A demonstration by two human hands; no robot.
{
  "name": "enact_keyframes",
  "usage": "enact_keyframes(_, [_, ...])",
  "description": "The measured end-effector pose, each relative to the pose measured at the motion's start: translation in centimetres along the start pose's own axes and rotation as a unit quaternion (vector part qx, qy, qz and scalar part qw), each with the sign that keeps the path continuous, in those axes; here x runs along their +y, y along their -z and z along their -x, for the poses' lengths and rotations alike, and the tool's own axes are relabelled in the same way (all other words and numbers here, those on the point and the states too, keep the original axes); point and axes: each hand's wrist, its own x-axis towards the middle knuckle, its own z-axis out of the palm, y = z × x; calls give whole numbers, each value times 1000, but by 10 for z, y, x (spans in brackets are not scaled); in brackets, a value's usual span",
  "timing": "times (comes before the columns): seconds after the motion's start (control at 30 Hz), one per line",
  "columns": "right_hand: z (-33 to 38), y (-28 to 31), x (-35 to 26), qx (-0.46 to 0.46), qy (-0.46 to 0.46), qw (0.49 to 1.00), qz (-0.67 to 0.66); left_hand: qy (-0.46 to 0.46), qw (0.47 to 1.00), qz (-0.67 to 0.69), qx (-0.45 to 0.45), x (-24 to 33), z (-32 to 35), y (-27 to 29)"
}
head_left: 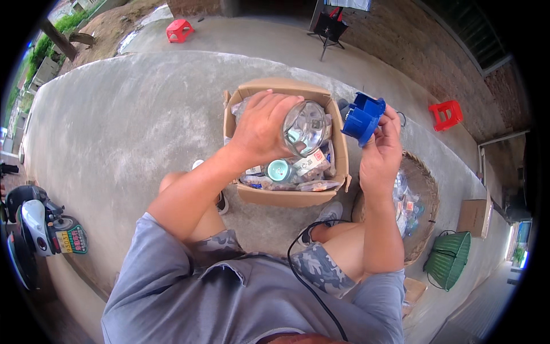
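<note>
1. My left hand [260, 129] has its grip wrapped around a clear glass jar [305, 127], held tilted above the open cardboard box [286, 198].
2. My right hand [379, 152] pinches a blue plastic part [362, 118] just right of the jar.
3. The box sits on the concrete floor [132, 126] between my knees, full of packets.
4. A woven basket [427, 195] stands to its right.

Both forearms raised from below, left hand [260, 129] and right hand [381, 152] each curled in a grip.
</note>
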Motion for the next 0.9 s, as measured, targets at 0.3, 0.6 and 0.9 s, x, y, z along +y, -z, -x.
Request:
enact_keyframes(0.3, [15,-15,-14,-109,259,909,309,-29,999,16,-8,8,1,-1])
enact_keyframes(0.6, [19,-28,-8,-134,272,908,290,-50,998,19,-30,11,5,-1])
enact_keyframes(0.9, [6,-4,-7,19,-118,960,-254,-5,999,11,33,-1,-1,-3])
